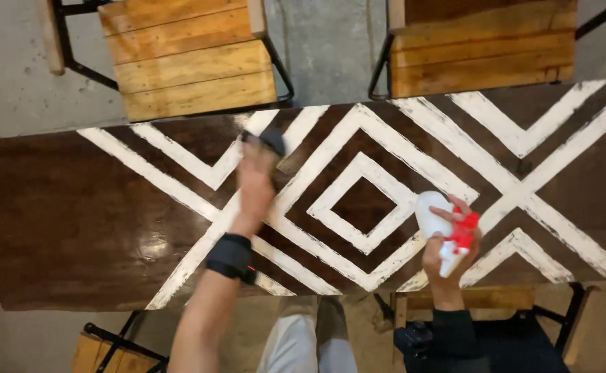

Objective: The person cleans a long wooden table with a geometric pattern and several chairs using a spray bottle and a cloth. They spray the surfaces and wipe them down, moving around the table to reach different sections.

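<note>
While the left hand (pixel 256 181) lies stretched on the desk (pixel 61 214), its fingers (pixel 265 157) press flat on a dark cloth (pixel 267 140) near the far edge. The right hand (pixel 448 257) hovers over the near edge, fingers (pixel 459 207) clamped round a white spray bottle (pixel 435 222) with a red trigger. White diamond stripes cross the brown top. Two wooden chairs (pixel 192 62) stand beyond.

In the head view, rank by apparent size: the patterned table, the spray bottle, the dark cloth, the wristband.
1. Patterned table
2. Spray bottle, in the right hand
3. Wristband and dark cloth under the left hand: look alike; the cloth is blurred and partly hidden.
</note>
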